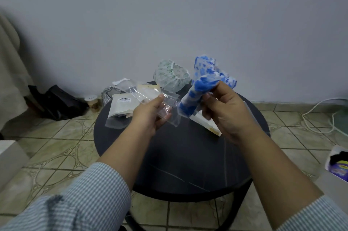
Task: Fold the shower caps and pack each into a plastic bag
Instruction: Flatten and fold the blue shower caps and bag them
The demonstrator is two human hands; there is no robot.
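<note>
Both your forearms reach forward, sleeves pushed back. Your left hand pinches with curled fingers; your right hand grips, thumb raised.

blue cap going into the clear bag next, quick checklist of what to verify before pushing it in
1. Blue cap rolled narrow: ok.
2. Right hand grips the cap: ok.
3. Left hand holds the clear bag: ok.
4. Bag mouth open: cannot tell.
5. Cap's lower end at the bag's edge: ok, though whether it is inside yet, cannot tell.
6. Green-print cap on the table, not yet folded: not ok.
</note>
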